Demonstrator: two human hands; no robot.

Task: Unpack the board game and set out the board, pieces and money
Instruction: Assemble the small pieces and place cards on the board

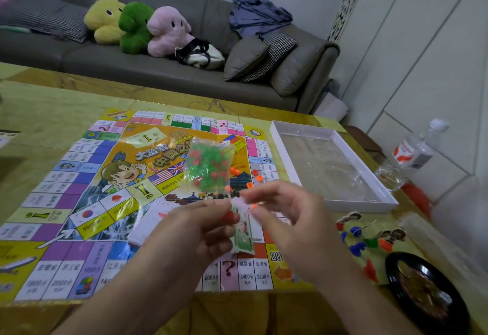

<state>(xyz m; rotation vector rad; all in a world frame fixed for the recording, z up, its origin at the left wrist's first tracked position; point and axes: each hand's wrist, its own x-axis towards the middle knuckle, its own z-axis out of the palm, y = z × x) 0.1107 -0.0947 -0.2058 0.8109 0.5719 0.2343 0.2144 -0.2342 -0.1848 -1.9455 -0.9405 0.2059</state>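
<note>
The paper game board (79,176) lies unfolded on the table. A clear bag of green and red plastic houses (210,167) rests on its middle, with a few loose orange pieces (257,175) beside it. My left hand (200,229) and my right hand (282,210) meet above the board's near edge, both pinching a small clear packet with green play money (243,237) hanging from it. A white stack of cards (150,225) lies on the board under my left hand. Standing character pawns (369,239) with coloured bases sit on the table at the right.
The empty white box tray (369,176) lies right of the board. A plastic water bottle (414,152) stands beyond it. A black round dish (425,292) sits at the near right. A grey sofa (158,68) with plush toys is behind the table.
</note>
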